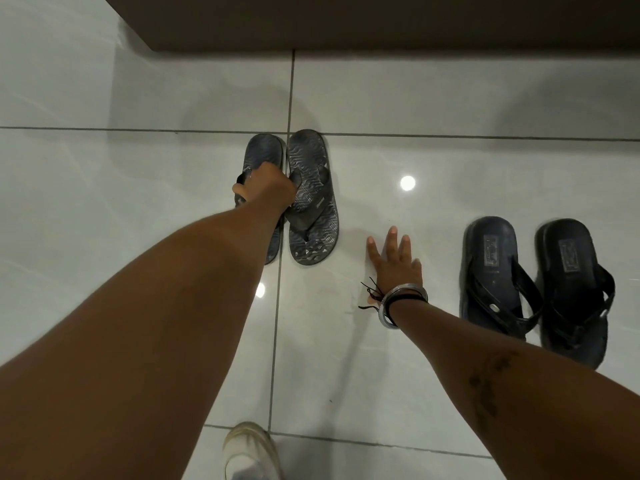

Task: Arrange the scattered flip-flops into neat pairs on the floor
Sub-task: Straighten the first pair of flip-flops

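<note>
Two grey flip-flops with a wavy tread pattern lie side by side on the white tiled floor, heels away from me. My left hand (pixel 268 185) is closed on the strap of the left grey flip-flop (pixel 260 152), and my forearm hides most of its lower half. The right grey flip-flop (pixel 311 199) lies flat, touching it. A dark navy pair stands parallel at the right: one flip-flop (pixel 491 268) and its mate (pixel 571 289). My right hand (pixel 394 261) is spread flat, fingers apart, on the tile between the two pairs, holding nothing.
A dark brown wall or cabinet base (pixel 381 22) runs along the top of the view behind the flip-flops. A white shoe (pixel 249 452) is at the bottom, near my left forearm. Bracelets circle my right wrist (pixel 401 299).
</note>
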